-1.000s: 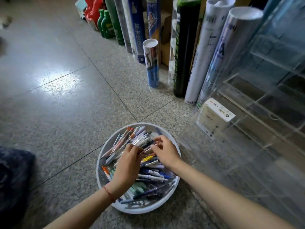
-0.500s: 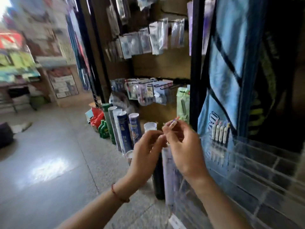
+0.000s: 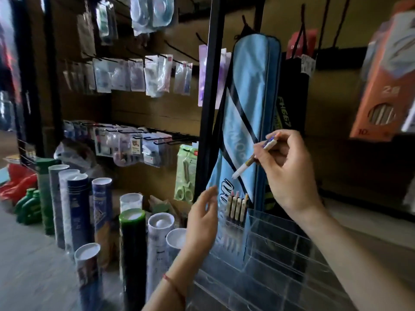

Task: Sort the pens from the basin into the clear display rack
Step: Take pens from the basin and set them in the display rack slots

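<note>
Pinching one white pen between thumb and fingertips, the right hand was raised in front of the blue racket bag. The pen slanted with its tip down and toward the left hand.

Item: left hand, fingers loosely spread and holding nothing, below and to the left of the right hand, well apart from the held pen. Half a second before, both hands had met at the pen, fingertips together. The left had since let go and dropped away.

Item: clear display rack, beneath the right hand and just beside the left hand's fingers.

Item: four pens, upright in the rack's upper left compartment, between the two hands and below the held pen's tip.

Item: card tubes, standing on the floor to the left of the left hand.

The basin, under both hands a second before, was out of view.
</note>
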`<state>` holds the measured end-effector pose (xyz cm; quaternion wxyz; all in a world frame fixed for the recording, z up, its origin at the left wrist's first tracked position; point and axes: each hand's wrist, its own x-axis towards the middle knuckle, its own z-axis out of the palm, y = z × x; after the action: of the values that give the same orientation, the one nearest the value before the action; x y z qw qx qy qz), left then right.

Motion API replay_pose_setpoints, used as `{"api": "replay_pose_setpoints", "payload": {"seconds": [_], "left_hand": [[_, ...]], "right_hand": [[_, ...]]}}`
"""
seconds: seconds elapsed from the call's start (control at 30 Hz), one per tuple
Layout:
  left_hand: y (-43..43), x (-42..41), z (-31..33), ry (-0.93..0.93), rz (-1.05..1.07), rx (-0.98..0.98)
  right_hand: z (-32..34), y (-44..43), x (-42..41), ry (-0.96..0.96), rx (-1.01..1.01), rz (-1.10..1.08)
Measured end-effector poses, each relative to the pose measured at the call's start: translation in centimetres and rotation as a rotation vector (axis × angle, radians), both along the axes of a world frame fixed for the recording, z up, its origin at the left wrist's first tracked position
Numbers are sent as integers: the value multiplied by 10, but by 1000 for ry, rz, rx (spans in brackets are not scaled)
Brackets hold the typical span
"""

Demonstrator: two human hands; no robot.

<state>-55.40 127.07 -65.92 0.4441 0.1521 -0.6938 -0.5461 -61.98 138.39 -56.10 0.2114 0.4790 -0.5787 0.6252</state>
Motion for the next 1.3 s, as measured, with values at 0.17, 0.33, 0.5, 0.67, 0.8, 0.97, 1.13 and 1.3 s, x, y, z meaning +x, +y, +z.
{"api": "replay_pose_setpoints", "payload": {"seconds": [0.17,0.33,0.5,0.67,0.8,0.97,1.13,1.3], "left_hand": [[-6,-24,0,-85,13,-28],[-12,-19,-15,-150,47,-52],[-18,-23,-21,-43,44,92],[-17,-22,-21,83,-38,297],[-21,-22,-22,120,-77,345],[-25,-23,-24,131,-96,373],[-25,-21,-22,146,-120,402],[-24,-21,-18,163,-122,420]], "right_hand": [[-3,-34,-1,26,253,-173],[-8,-57,1,-10,532,-194],[-14,-55,-5,-27,790,-240],[-23,-59,-9,-41,893,-194],[-29,-66,-8,-2,970,-217],[-30,-64,-14,96,1222,-380],[-21,-67,-12,18,1178,-295],[-10,-65,-17,-63,1029,-235]]}}
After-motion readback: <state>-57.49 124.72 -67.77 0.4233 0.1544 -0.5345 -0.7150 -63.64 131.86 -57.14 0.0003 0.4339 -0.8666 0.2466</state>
